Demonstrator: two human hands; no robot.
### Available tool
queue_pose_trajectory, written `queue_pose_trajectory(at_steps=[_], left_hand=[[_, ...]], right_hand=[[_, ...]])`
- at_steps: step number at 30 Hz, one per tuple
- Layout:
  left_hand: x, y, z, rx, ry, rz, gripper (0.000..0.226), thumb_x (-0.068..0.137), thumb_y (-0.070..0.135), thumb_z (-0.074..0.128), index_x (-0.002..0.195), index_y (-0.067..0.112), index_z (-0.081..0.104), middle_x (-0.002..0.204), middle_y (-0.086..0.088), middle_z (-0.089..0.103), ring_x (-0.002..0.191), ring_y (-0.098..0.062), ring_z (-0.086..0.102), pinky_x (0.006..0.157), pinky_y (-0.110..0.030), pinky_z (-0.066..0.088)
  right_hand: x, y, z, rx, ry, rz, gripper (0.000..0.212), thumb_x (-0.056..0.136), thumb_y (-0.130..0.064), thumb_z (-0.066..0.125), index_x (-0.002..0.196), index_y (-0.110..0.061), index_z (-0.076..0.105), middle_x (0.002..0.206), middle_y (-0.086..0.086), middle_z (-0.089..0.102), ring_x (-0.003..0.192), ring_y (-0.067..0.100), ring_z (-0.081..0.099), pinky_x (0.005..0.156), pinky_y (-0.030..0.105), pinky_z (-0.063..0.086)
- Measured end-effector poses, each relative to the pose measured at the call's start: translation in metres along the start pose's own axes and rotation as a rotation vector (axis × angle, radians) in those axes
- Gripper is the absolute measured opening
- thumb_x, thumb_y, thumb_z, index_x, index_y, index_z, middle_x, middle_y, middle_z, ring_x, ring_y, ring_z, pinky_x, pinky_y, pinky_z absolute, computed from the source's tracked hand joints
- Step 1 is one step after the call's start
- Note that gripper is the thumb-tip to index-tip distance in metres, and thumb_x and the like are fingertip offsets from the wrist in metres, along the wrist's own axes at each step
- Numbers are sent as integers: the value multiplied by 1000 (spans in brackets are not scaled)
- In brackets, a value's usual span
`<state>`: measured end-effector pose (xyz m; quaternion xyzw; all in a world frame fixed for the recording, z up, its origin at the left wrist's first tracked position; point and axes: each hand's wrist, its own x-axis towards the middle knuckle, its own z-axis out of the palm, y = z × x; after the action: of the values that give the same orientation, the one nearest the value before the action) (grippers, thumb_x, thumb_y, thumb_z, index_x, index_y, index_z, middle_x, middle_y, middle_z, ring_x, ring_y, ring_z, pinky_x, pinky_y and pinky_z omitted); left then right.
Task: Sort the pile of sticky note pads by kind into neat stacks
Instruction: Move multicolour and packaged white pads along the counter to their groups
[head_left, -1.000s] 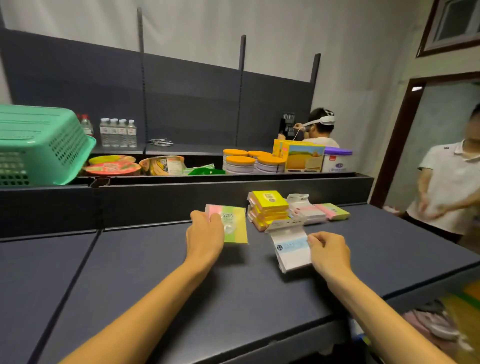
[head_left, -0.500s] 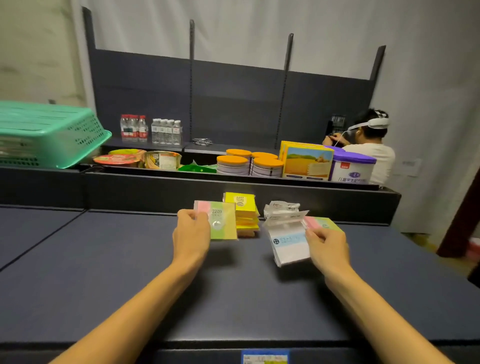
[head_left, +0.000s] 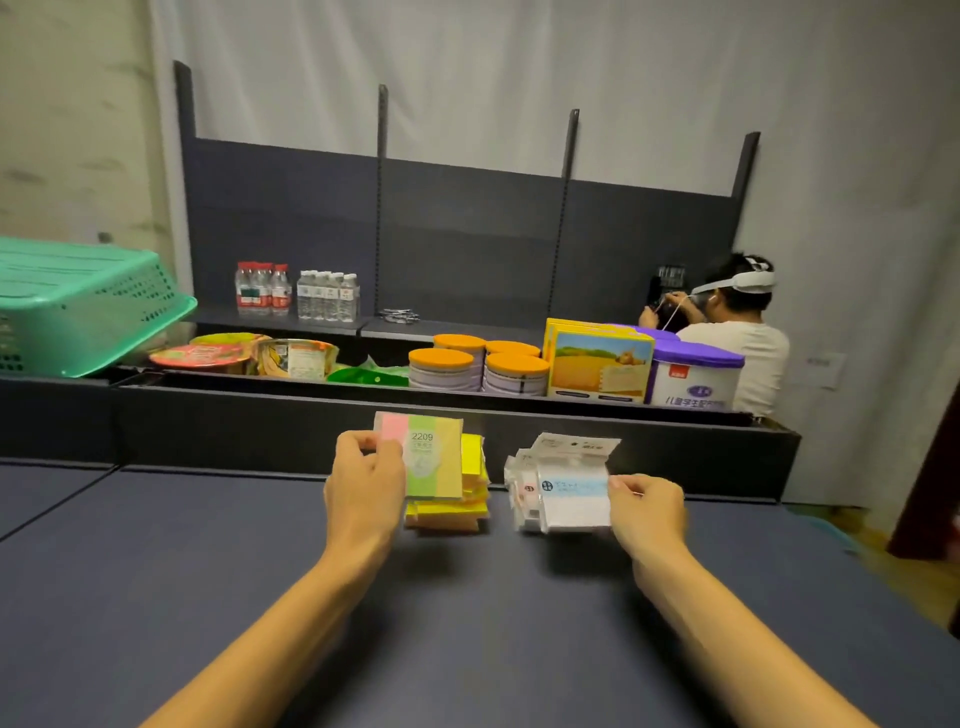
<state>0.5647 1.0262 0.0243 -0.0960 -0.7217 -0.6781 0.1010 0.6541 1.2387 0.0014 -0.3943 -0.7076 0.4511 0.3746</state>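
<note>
Both hands (head_left: 366, 486) higher, two pads (head_left: 434, 457) aloft

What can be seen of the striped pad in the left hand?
The striped sticky note pad is a flat, clear-wrapped block with pink, green and yellow bands and "2209" printed on the green one. The left hand pinches its pink edge, holding it tilted in front of the yellow pad stack on the dark counter.

The striped pad (head_left: 429, 457) in the left hand (head_left: 363, 486) is matt paper under a shiny clear wrap, same as the white pack (head_left: 571, 491) in the right hand (head_left: 647, 512). The table (head_left: 208, 545) under both hands looks smooth and matt. Beyond the left hand, the green basket (head_left: 78, 306) is perforated plastic.
</note>
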Motion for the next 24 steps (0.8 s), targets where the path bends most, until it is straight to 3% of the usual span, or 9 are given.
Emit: queue_pose_trajectory(at_steps=[3,7,10,14,21,24], left_hand=[[7,4,5,-12,2,12,10,96,15,45,101,8,50,78,11,54,68,0,51,48,-12,34],[11,4,10,-6,-30,44,10,97,17,45,103,9,49,85,4,56,70,-1,53,44,-11,39],[13,2,11,-7,-61,52,10,98,17,45,104,9,47,89,2,56,70,-2,55,41,-5,41],[12,2,12,12,-76,58,11,98,19,46,106,12,47,98,-1,59,72,-4,58,42,-11,44],[9,8,30,-24,-100,65,12,96,18,48,106,12,49,99,-5,65,78,-8,64,53,-18,48],[0,8,55,-13,-80,57,7,92,18,50,99,17,51,94,-7,68,74,-18,67,43,-25,52]], right_hand=[[17,-3,2,-15,81,39,30,92,-13,58,62,-20,59,79,5,61,89,28,58,92,49,48],[25,-2,14,-132,53,-6,19,92,-14,58,79,-6,68,79,6,59,84,23,52,80,39,48],[26,-5,22,-217,28,-92,20,93,-17,57,86,-4,71,92,12,68,87,23,55,79,38,48],[31,-10,27,-420,10,-269,19,94,-25,55,99,-13,69,105,9,69,96,24,62,76,36,51],[49,2,15,-780,-34,-535,21,96,-36,49,98,-21,63,100,2,68,88,18,62,72,32,52],[60,13,-9,-871,-2,-652,27,98,-38,45,100,-18,63,98,2,68,90,21,63,71,31,47]])
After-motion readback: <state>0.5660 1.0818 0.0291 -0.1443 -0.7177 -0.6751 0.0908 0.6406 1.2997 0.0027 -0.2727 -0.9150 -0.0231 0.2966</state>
